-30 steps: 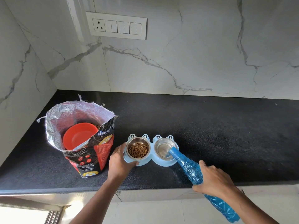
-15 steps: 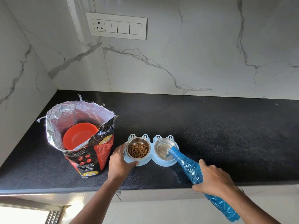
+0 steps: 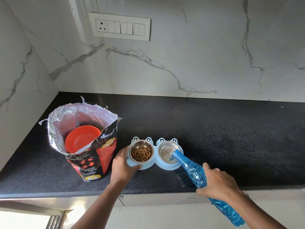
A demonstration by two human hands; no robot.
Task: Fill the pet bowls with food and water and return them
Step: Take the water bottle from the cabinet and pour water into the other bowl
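From the head camera, we look down at a black desk (image 3: 214, 129) set into a marble corner. Our left hand (image 3: 123, 164) curls its fingers around the near left edge of the pale blue feeder (image 3: 155, 164), most likely to keep the light plastic stand from sliding or tipping while we pour. The feeder sits on the desk near its front edge, just right of the food bag (image 3: 92, 156). Its left bowl (image 3: 141, 153) already holds brown kibble, so we judge the food part done.

Our right hand (image 3: 217, 183) grips the blue bottle (image 3: 194, 172) around its middle, tilted with the mouth down over the right bowl (image 3: 168, 153) and the base hanging past the desk edge towards us. That low angle lets water run into the bowl without splashing. We see a little water at the mouth; how full the bowl is, we cannot tell.

The food bag stands open with a red scoop bowl (image 3: 80, 139) resting inside, parked where it stays handy but clear of the pouring. Carrying the feeder back is not yet done.
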